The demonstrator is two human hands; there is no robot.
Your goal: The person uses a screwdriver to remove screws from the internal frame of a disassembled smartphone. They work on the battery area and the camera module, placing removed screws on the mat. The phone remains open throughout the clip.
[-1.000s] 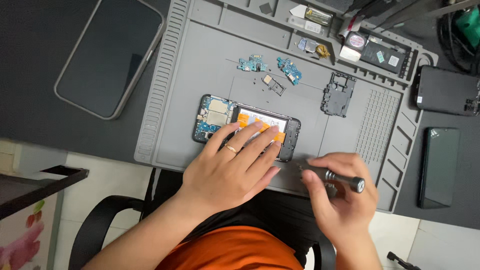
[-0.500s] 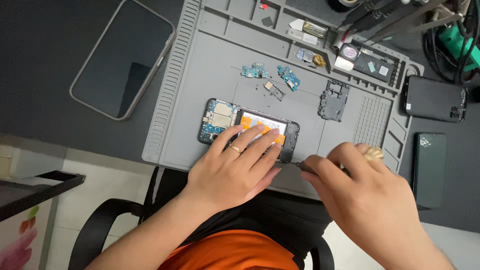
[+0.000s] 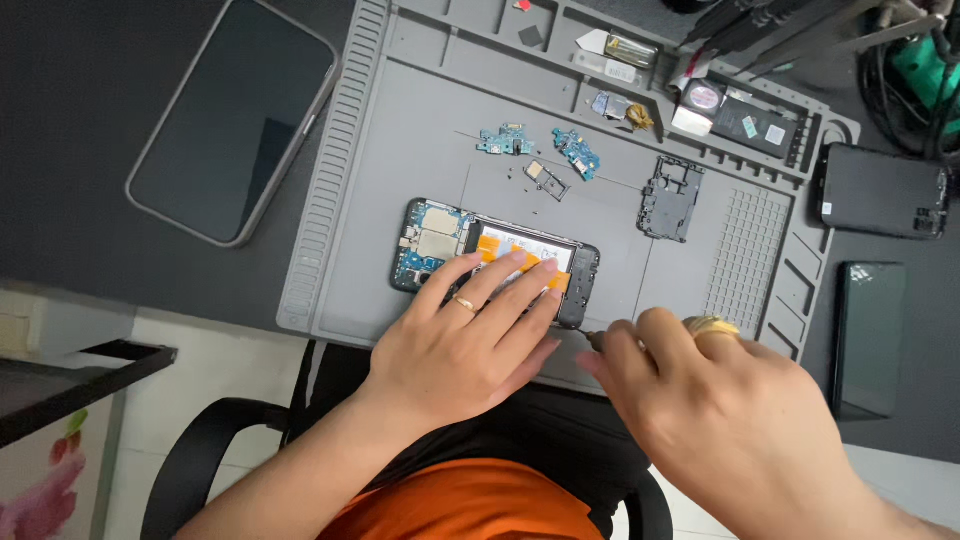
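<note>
An opened phone [image 3: 440, 238] lies on the grey repair mat [image 3: 400, 150], its circuit board bare at the left end and orange strips across the middle. My left hand [image 3: 460, 345] rests flat on its lower half, fingers spread, a ring on one finger. My right hand [image 3: 725, 415] is closed around a thin dark screwdriver [image 3: 594, 339], whose tip shows beside the phone's lower right corner. A gold ring sits on that hand.
Small blue circuit boards [image 3: 505, 140] and a black inner frame [image 3: 668, 197] lie on the mat above the phone. A large phone [image 3: 235, 115] lies face up at the left. Two dark phones [image 3: 880, 190] sit right of the mat. A chair arm [image 3: 190, 465] shows below.
My right hand has swung up and left, bringing the screwdriver from lying sideways at the mat's front edge to pointing at the phone's lower right corner. The left hand stays on the phone.
</note>
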